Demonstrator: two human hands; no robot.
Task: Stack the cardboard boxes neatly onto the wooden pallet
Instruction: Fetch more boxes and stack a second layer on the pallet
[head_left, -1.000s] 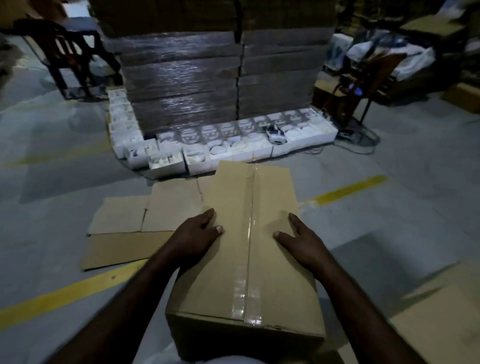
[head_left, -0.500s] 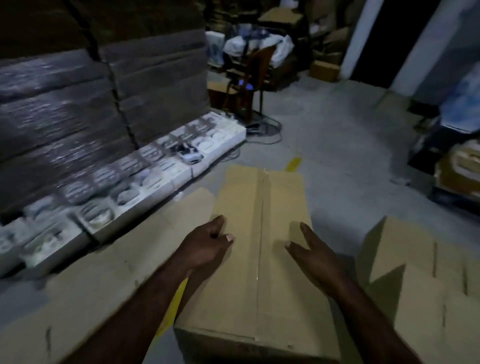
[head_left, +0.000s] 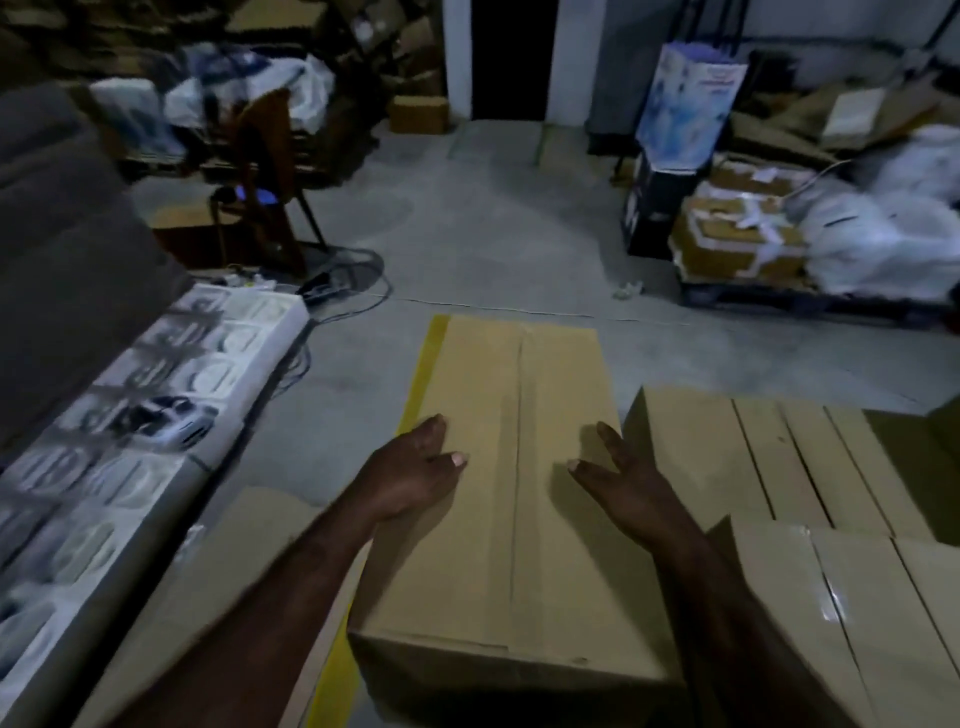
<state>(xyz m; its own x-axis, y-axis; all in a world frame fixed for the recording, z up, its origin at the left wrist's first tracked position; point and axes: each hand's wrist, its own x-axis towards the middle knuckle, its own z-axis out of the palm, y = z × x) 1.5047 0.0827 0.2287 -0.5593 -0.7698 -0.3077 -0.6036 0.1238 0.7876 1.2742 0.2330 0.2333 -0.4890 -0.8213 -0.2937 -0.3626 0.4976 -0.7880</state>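
Observation:
I hold a long taped cardboard box (head_left: 509, 519) at waist height, lengthwise away from me. My left hand (head_left: 410, 475) grips its left edge, thumb on top. My right hand (head_left: 623, 475) grips the right edge the same way. Just right of the carried box, a group of several matching cardboard boxes (head_left: 769, 457) stands side by side, with a nearer row (head_left: 857, 613) in front. What those boxes rest on is hidden; I see no wooden pallet under them.
A row of white cartons (head_left: 156, 395) lines a wrapped stack of flat cardboard (head_left: 62, 249) on the left. Flattened cardboard (head_left: 234, 571) and a yellow floor line (head_left: 431, 358) lie below. Chair (head_left: 265, 176), cables (head_left: 353, 291) and a loaded pallet (head_left: 769, 249) stand farther off.
My view has swung to the right, and the box has travelled with my hands. The wrapped stack has slid to the left, and the grouped boxes have come into view on the right.

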